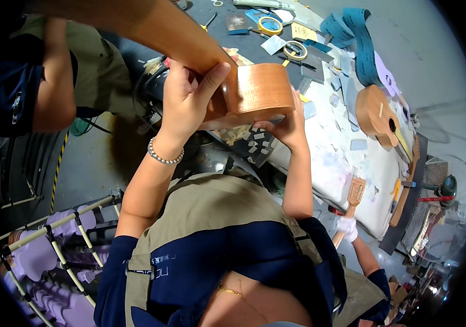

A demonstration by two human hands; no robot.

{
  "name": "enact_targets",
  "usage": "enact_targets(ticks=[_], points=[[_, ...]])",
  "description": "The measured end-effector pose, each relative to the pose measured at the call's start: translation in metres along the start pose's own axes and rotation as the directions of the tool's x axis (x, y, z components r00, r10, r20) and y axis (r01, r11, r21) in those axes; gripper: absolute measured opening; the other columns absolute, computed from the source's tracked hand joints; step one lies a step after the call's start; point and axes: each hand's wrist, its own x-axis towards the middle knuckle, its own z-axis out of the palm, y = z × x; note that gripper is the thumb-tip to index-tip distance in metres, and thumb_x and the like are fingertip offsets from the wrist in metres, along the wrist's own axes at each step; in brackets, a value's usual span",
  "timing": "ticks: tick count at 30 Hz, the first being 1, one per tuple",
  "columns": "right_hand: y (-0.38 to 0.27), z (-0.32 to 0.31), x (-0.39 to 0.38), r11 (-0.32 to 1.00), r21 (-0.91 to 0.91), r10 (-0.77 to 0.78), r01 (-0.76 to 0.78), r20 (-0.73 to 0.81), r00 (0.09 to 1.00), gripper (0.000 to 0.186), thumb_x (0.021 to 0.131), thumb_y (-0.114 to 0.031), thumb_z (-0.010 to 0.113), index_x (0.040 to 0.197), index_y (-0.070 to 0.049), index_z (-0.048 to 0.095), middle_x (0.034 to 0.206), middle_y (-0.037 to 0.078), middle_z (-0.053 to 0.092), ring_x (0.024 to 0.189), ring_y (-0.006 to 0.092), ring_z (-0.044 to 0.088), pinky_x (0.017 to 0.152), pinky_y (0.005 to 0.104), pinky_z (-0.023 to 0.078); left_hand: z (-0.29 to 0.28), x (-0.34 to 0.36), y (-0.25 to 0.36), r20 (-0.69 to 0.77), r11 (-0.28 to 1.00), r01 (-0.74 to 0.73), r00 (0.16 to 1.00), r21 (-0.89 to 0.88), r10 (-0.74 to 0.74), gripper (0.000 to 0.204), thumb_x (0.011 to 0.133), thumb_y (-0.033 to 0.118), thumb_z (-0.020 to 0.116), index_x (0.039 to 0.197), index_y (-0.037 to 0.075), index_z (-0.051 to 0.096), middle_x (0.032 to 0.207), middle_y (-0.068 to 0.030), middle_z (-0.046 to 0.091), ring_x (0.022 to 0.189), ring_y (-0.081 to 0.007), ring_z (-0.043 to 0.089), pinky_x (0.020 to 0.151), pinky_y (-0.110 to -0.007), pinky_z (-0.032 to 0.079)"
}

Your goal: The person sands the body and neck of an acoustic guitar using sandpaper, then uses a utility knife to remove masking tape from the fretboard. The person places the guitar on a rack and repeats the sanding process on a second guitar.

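A glossy brown wooden ukulele (265,90) is held up in front of my chest, tilted on its edge with its curved side facing up. Its neck runs away to the upper left, blurred near the edge of view. My left hand (184,106) is closed where the neck meets the body, thumb along the wood. A beaded bracelet circles that wrist. At the body's right end, my right hand (290,128) grips the rim, thumb below and fingers partly hidden behind. The face of the ukulele is mostly hidden from me.
Beyond is a workbench (325,155) strewn with scraps, tape rolls (269,25) and blue abrasive strips (361,43). Another ukulele (372,111) lies at right. A co-worker's gloved hand (347,228) holds a slotted headstock. Another person sits at left, near a rack (53,231) of purple bodies.
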Motion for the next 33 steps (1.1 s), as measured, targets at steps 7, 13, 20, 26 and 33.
enact_targets(ticks=[7, 13, 20, 26, 33], points=[[0.031, 0.066, -0.043, 0.726, 0.662, 0.475, -0.188, -0.284, 0.833, 0.065, 0.093, -0.041, 0.047, 0.14, -0.001, 0.027, 0.145, 0.016, 0.027, 0.135, 0.0288, 0.024, 0.109, 0.0393, 0.019, -0.068, -0.077, 0.028, -0.317, 0.991, 0.033, 0.948, 0.128, 0.009, 0.04, 0.089, 0.005, 0.053, 0.126, -0.008, 0.043, 0.116, -0.0211, 0.057, 0.104, -0.0285, 0.059, 0.091, -0.037, 0.047], [0.014, 0.096, -0.065, 0.117, 0.83, 0.517, -0.546, 0.419, 0.747, 0.067, 0.095, -0.053, 0.025, 0.14, -0.003, 0.029, 0.143, 0.008, 0.033, 0.131, 0.0221, 0.032, 0.107, 0.0344, 0.026, -0.119, -0.145, 0.025, -0.758, 0.946, 0.168, 0.567, -0.277, -0.322, 0.047, 0.088, 0.023, 0.057, 0.128, 0.002, 0.043, 0.121, -0.0209, 0.054, 0.104, -0.0283, 0.058, 0.084, -0.038, 0.051], [-0.013, 0.097, -0.051, 0.075, 0.848, 0.387, -0.525, 0.46, 0.799, 0.073, 0.093, -0.059, 0.019, 0.14, -0.005, 0.028, 0.142, 0.009, 0.034, 0.129, 0.0223, 0.035, 0.105, 0.0352, 0.029, -0.151, -0.202, 0.005, -0.801, 0.899, 0.023, 0.444, -0.437, -0.4, 0.044, 0.089, 0.02, 0.057, 0.127, 0.002, 0.043, 0.121, -0.0205, 0.054, 0.104, -0.0273, 0.058, 0.088, -0.04, 0.049], [-0.037, 0.1, -0.054, 0.153, 0.871, 0.316, -0.467, 0.404, 0.858, 0.077, 0.091, -0.062, 0.017, 0.141, -0.004, 0.025, 0.144, 0.01, 0.031, 0.132, 0.0221, 0.03, 0.108, 0.0358, 0.024, -0.186, -0.239, -0.008, -0.804, 0.859, -0.061, 0.392, -0.508, -0.447, 0.033, 0.089, 0.019, 0.055, 0.118, 0.004, 0.052, 0.115, -0.0174, 0.058, 0.105, -0.0249, 0.057, 0.094, -0.039, 0.046], [-0.08, 0.089, -0.054, 0.336, 0.846, 0.242, -0.413, 0.346, 0.906, 0.086, 0.086, -0.068, 0.016, 0.143, -0.003, 0.022, 0.146, 0.011, 0.026, 0.134, 0.0219, 0.024, 0.11, 0.0368, 0.017, -0.227, -0.275, -0.028, -0.768, 0.807, -0.004, 0.314, -0.59, -0.559, 0.035, 0.088, 0.021, 0.055, 0.118, 0.004, 0.054, 0.114, -0.011, 0.06, 0.107, -0.0247, 0.056, 0.095, -0.04, 0.044]])
